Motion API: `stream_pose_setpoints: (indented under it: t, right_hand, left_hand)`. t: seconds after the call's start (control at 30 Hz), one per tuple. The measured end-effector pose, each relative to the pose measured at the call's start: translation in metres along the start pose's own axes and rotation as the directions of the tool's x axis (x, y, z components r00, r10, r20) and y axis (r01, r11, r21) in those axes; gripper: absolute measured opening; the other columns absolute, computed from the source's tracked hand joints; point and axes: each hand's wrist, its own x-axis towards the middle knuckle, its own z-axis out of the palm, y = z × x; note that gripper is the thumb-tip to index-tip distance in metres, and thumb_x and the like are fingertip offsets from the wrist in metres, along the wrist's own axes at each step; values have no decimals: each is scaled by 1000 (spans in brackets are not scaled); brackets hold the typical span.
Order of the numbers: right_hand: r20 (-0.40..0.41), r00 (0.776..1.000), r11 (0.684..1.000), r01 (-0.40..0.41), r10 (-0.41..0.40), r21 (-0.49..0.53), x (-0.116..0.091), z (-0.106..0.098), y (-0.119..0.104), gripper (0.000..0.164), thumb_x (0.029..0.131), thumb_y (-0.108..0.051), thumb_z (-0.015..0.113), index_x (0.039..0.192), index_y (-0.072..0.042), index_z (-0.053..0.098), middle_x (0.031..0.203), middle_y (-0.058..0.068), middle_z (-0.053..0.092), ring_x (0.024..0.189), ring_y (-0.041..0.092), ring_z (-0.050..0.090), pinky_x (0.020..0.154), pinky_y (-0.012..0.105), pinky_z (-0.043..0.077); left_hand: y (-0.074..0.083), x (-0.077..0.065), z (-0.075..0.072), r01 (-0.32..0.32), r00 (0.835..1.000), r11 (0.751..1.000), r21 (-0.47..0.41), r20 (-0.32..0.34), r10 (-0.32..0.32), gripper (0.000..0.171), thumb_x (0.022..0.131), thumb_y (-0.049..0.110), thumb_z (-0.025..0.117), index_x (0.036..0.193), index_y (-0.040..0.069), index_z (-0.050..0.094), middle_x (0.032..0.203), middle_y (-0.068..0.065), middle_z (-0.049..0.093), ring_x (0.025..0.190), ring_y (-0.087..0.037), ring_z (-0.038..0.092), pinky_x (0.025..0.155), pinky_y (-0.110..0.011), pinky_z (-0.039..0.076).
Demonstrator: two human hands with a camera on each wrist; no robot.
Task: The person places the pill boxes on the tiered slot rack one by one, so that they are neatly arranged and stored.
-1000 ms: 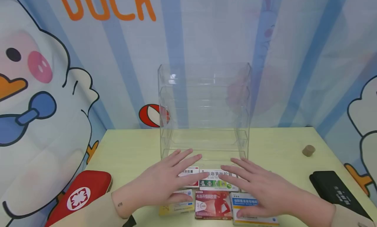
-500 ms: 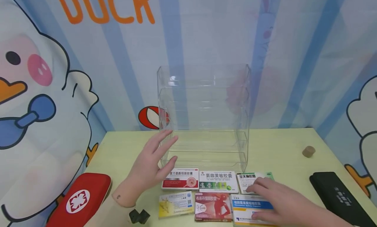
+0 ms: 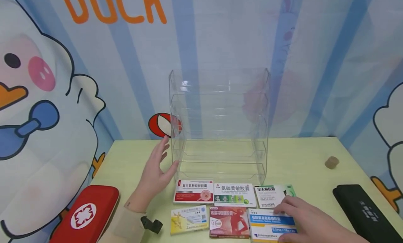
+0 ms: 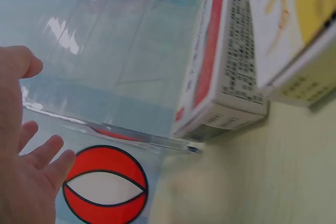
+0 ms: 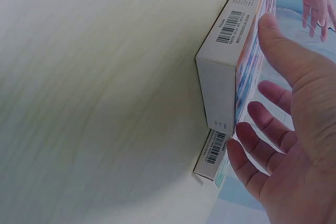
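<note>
A clear acrylic rack (image 3: pixel 218 152) with stepped tiers stands mid-table. My left hand (image 3: pixel 154 174) is beside its lower left edge, fingers and thumb spread, holding nothing; in the left wrist view the hand (image 4: pixel 29 150) is near the clear side panel. My right hand (image 3: pixel 310 220) hovers at the right end of a blue-and-white medicine box (image 3: pixel 267 227). The right wrist view has the hand's fingers (image 5: pixel 265 148) loosely bent over the boxes, not gripping. A white-and-green medicine box (image 3: pixel 272 194) lies just behind that box.
More medicine boxes lie in two rows: red-and-white (image 3: pixel 193 192), white with a green strip (image 3: pixel 235 194), yellow-and-white (image 3: pixel 189 220) and red (image 3: pixel 229 222). A red case (image 3: pixel 85 213) is at left. A black case (image 3: pixel 365 211) and a cork-like cylinder (image 3: pixel 332 162) are at right.
Both hands have moved apart from above the boxes. The left went up and left to the rack's side; the right went right and down to the blue-and-white box. The boxes stay put.
</note>
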Motion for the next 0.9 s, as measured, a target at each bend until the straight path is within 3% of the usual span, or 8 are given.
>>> stream_pose_setpoints:
  t: [0.2,0.4,0.53,0.73,0.9]
  right_hand:
    - [-15,997,997,-79,79,6,0,4,-2,68,74,-65,94,131,-34,73,139,-4,62,118,19,57,105,57,65]
    - [-33,991,991,-130,130,18,-2,7,-1,79,70,-68,95,136,-32,72,138,-4,62,117,20,58,108,59,64]
    - [-44,991,992,-126,128,29,0,9,1,84,69,-68,96,139,-28,72,133,-6,62,112,17,59,105,56,66]
    - [-38,993,993,-113,115,39,1,9,4,89,71,-67,95,144,-22,70,131,-4,63,109,16,59,100,51,66]
    - [-29,994,991,-99,102,92,0,8,6,86,73,-61,96,145,-22,69,132,-4,59,107,15,60,87,28,62]
  left_hand:
    - [-19,-7,10,130,991,975,-179,46,-124,88,103,9,75,176,16,26,177,-12,42,155,-40,54,124,-56,51]
    - [-33,-13,21,212,976,950,-229,92,-196,83,106,11,72,176,23,29,177,-8,43,156,-37,54,125,-53,51]
    - [-37,-16,24,238,970,942,-237,106,-219,80,107,11,71,175,25,31,177,-6,43,157,-36,53,125,-51,52]
    - [-42,-18,29,227,974,937,-267,85,-211,78,106,7,70,174,25,35,175,-7,47,155,-36,55,123,-48,53]
    - [-47,-21,32,236,972,926,-294,67,-226,76,106,7,70,172,29,38,174,-3,49,154,-33,57,123,-44,54]
